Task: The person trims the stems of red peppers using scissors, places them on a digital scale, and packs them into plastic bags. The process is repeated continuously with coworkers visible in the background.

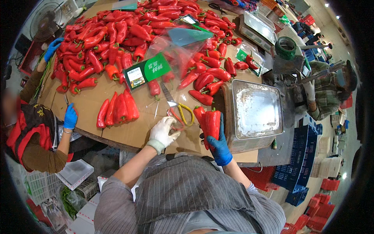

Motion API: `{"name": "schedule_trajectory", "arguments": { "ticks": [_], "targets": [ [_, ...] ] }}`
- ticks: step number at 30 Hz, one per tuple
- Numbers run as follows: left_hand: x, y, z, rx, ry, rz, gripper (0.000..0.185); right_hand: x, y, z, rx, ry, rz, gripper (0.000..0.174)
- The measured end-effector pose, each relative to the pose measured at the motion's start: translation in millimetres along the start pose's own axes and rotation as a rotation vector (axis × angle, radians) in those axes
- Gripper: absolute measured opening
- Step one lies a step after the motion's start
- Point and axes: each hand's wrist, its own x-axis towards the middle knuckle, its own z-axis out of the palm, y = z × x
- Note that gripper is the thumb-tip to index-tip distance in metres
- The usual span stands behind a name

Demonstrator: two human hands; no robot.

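Note:
My right hand (220, 147), in a blue glove, grips a small bunch of red peppers (212, 124) upright beside the metal scale. My left hand (163, 133), in a white glove, is above the cardboard with thumb and fingers apart. Its fingertips are beside the handles of a pair of scissors (185, 112), one yellow and one orange; whether they touch is unclear. Several red peppers (119, 108) lie in a row to the left. Clear plastic bags with a green printed panel (157, 68) lie farther forward, partly over the large pile of red peppers (128, 32).
A scale with a worn metal plate (257, 109) stands close on my right. Another scale (260, 27) and a green tape roll (285, 48) are beyond. A co-worker's blue-gloved hand (70, 117) holds a tool at left. Another person (327, 87) is at right.

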Motion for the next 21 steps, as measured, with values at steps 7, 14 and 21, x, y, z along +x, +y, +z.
{"name": "schedule_trajectory", "arguments": {
  "ticks": [7,14,21],
  "targets": [
    [2.9,-6.7,-8.6,-0.184,0.126,-0.052,0.021,0.8,20.0,2.3,0.205,0.014,-0.037,0.081],
    [22.6,-2.5,-30.8,-1.072,0.137,-0.223,0.021,37.8,28.2,38.1,0.151,-0.048,-0.061,0.096],
    [15.5,-2.3,-41.4,-1.162,-0.152,-0.405,0.031,67.4,38.2,65.7,-0.123,-0.099,-0.197,0.117]
  ]
}}
